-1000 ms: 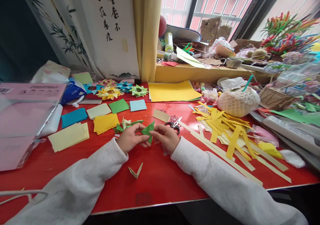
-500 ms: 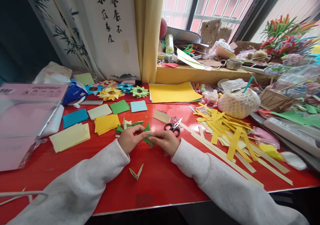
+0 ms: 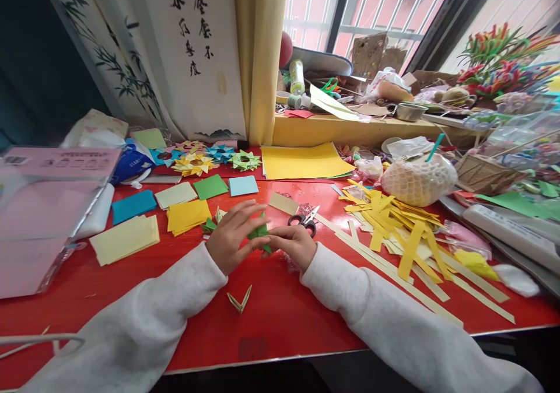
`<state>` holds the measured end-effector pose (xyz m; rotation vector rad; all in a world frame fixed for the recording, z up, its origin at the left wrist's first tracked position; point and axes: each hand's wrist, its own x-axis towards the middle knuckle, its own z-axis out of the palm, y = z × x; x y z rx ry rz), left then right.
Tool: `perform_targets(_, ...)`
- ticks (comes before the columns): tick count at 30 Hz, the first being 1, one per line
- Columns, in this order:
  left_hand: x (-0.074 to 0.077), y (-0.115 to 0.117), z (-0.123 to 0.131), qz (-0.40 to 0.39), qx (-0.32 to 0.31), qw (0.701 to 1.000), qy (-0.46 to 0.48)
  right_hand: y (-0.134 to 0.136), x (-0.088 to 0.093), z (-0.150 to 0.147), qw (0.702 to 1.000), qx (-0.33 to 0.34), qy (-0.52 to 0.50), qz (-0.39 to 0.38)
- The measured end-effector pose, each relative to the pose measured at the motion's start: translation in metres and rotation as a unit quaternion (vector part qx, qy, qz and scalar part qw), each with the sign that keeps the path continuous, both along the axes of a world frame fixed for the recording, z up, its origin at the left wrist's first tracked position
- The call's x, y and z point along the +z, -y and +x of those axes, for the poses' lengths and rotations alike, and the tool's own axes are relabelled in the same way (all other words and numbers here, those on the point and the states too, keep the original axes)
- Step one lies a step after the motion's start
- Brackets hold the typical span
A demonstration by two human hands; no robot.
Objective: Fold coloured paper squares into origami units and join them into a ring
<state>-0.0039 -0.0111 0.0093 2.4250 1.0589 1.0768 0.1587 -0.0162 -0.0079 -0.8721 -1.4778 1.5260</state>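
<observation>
A small green folded paper piece [image 3: 261,231] is held between my two hands above the table, partly covered by fingers. My left hand [image 3: 231,234] has its thumb against the lower part of the paper, its other fingers lifted and stretched across the top. My right hand [image 3: 294,245] pinches the paper's right edge between thumb and fingertips. Behind my left hand, more green and cream folded pieces [image 3: 210,225] peek out. A cream V-shaped folded piece [image 3: 240,299] lies in front. Black-handled scissors [image 3: 306,221] rest just beyond my right hand.
Stacks of coloured paper, such as yellow sheets [image 3: 189,217] and cream sheets [image 3: 125,240], lie left on the red table [image 3: 280,329]. Folded paper stars [image 3: 193,164] sit behind them. Yellow paper strips [image 3: 394,224] pile up at right, near a net-wrapped fruit with a straw [image 3: 419,178].
My left fingers have lifted and spread from their pinch, and the thumb has shifted right. The green paper has turned and moved slightly right. My right hand still pinches it.
</observation>
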Motion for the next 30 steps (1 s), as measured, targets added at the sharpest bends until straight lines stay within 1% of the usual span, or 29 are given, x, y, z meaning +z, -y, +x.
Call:
perform_targets(2, -0.001, -0.001, -0.002, 0.005, -0.047, 0.999, -0.028, -0.001, 0.0, 0.001, 1.0, -0.005, -0.011, 0.007)
perform_targets(5, -0.004, -0.001, -0.003, -0.048, -0.056, 0.997, 0.004, -0.001, 0.0, 0.0, 1.0, -0.011, -0.026, 0.012)
perform_targets(7, -0.005, 0.001, -0.003, -0.093, -0.035, 0.995, 0.023, 0.0, 0.001, -0.001, 0.999, -0.004, -0.039, 0.009)
perform_targets(9, -0.005, 0.002, -0.004, -0.125, 0.009, 0.991, 0.042, -0.001, 0.003, -0.002, 0.999, 0.0, -0.049, 0.005)
perform_targets(11, -0.005, 0.001, -0.004, -0.147, 0.046, 0.985, 0.074, -0.002, 0.004, -0.002, 0.998, -0.025, -0.054, 0.005)
perform_targets(13, -0.005, 0.0, -0.004, -0.18, 0.054, 0.975, 0.118, -0.004, 0.004, -0.002, 0.996, -0.066, -0.059, 0.0)
perform_targets(15, -0.005, -0.001, -0.003, -0.217, 0.039, 0.962, 0.163, -0.006, 0.004, -0.002, 0.994, -0.084, -0.071, -0.026)
perform_targets(17, -0.004, -0.003, -0.003, -0.232, 0.024, 0.954, 0.191, -0.007, 0.004, -0.003, 0.992, -0.062, -0.088, -0.068)
perform_targets(19, -0.003, -0.003, -0.002, -0.222, 0.004, 0.956, 0.194, -0.007, 0.003, -0.003, 0.99, -0.014, -0.1, -0.101)
perform_targets(21, -0.003, -0.003, -0.001, -0.207, -0.012, 0.961, 0.184, -0.007, 0.002, -0.003, 0.988, 0.027, -0.1, -0.113)
perform_targets(24, -0.004, -0.002, 0.0, -0.233, -0.001, 0.952, 0.196, -0.008, -0.001, -0.002, 0.99, 0.042, -0.086, -0.102)
perform_targets(27, -0.004, -0.002, 0.001, -0.277, 0.023, 0.932, 0.232, -0.01, -0.005, -0.002, 0.995, 0.039, -0.044, -0.078)
perform_targets(30, -0.003, -0.003, 0.001, -0.306, 0.035, 0.912, 0.272, -0.009, -0.008, -0.004, 0.998, 0.037, -0.003, -0.048)
